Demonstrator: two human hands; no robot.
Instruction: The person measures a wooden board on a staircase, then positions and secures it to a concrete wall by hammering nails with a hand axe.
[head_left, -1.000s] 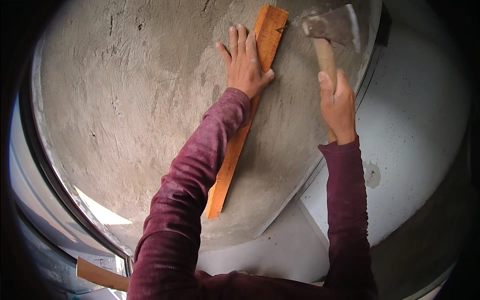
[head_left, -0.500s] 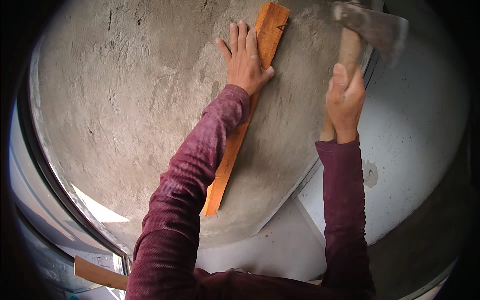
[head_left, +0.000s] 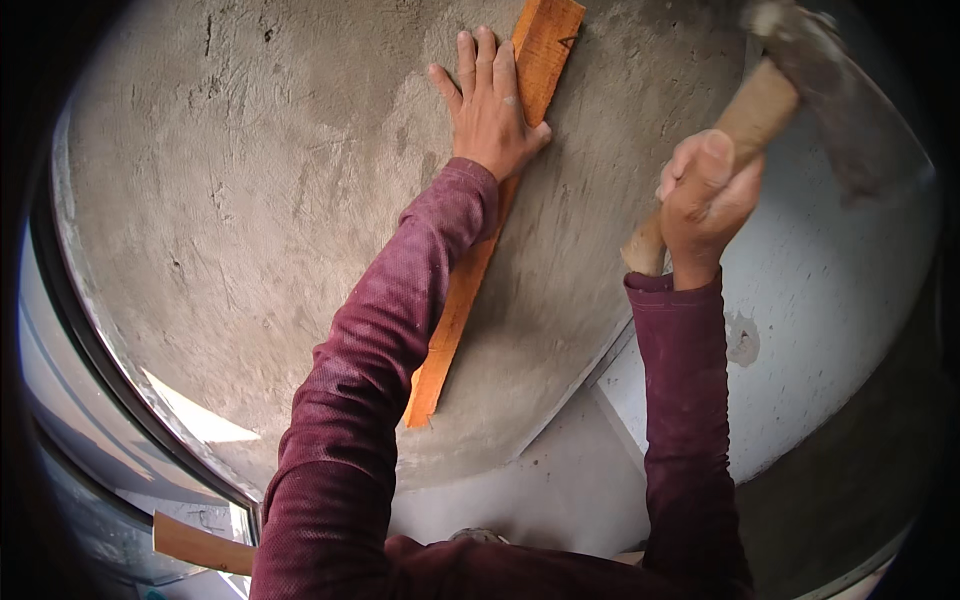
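Note:
A long orange-brown wooden batten (head_left: 458,300) lies slantwise against a rough grey cement surface (head_left: 250,220). Across its upper part my left hand (head_left: 492,120) is pressed flat, fingers spread on the cement left of the wood and the thumb on its right side. My left forearm hides part of the batten's middle. To the right, my right hand (head_left: 710,200) is wrapped round the wooden handle of a hatchet (head_left: 840,105). The hatchet is raised and apart from the batten; its dark metal head is slightly blurred, with the wide blade pointing to the lower right.
A whitish speckled panel (head_left: 810,330) with a grey patch borders the cement on the right. Along the left edge runs a dark window frame (head_left: 100,345) with glass beyond it. A thin curved wooden piece (head_left: 203,546) sits at the lower left, and a pale floor (head_left: 560,490) shows below.
The hatchet has tilted to the right, its head swinging outward and nearer to me as my right wrist turned. My left hand and the batten keep their places against the cement.

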